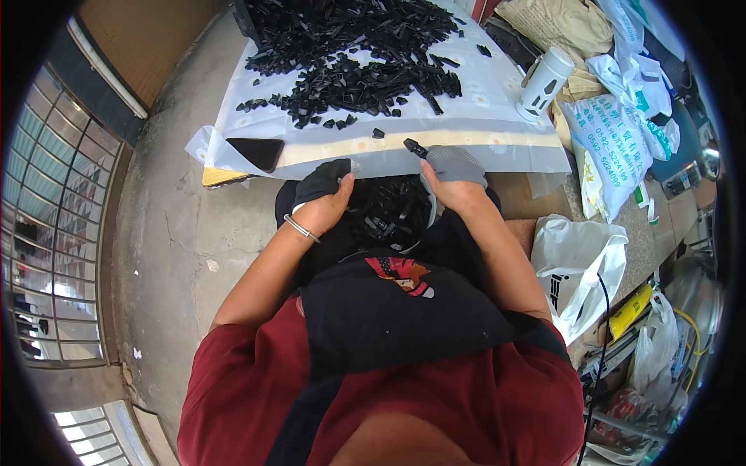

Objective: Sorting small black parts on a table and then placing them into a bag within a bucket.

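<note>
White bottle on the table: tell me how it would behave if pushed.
The white bottle would probably tip if pushed high, being tall and narrow. Knocked over, its round sides might let it roll. Its straight, even outline suggests stiff walls.

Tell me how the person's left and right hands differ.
The left hand wears a near-black glove; the right hand wears a grey glove. The left has a wrist bangle; the right shows none. The right hand grips a black piece; the left's grip is unclear. Both thumbs are bare.
</note>
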### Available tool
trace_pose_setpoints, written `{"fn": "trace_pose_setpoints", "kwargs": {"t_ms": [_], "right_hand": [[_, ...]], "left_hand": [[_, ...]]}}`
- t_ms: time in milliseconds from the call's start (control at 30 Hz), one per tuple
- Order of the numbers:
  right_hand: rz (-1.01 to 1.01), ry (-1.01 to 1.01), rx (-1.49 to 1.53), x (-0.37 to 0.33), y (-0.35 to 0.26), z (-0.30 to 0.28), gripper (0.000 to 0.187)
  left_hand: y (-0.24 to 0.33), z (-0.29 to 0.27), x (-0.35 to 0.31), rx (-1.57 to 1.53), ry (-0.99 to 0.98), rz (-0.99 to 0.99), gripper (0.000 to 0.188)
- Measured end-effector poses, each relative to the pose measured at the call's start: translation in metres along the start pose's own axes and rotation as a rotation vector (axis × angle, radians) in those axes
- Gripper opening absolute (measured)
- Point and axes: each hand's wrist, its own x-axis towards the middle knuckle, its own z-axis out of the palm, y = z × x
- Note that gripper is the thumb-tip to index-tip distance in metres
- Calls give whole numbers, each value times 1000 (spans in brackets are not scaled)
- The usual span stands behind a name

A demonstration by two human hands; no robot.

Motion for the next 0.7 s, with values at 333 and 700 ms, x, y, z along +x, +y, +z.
{"fn": "trace_pose_setpoints", "kwargs": {"t_ms": [333, 700], "right_hand": [[19, 55, -22, 47, 30, 0, 35], [55, -13, -320, 126, 66, 55, 20]], "left_hand": [[-18, 30, 94, 282, 78, 327, 21], [-14, 42, 119, 393, -309, 287, 17]]}}
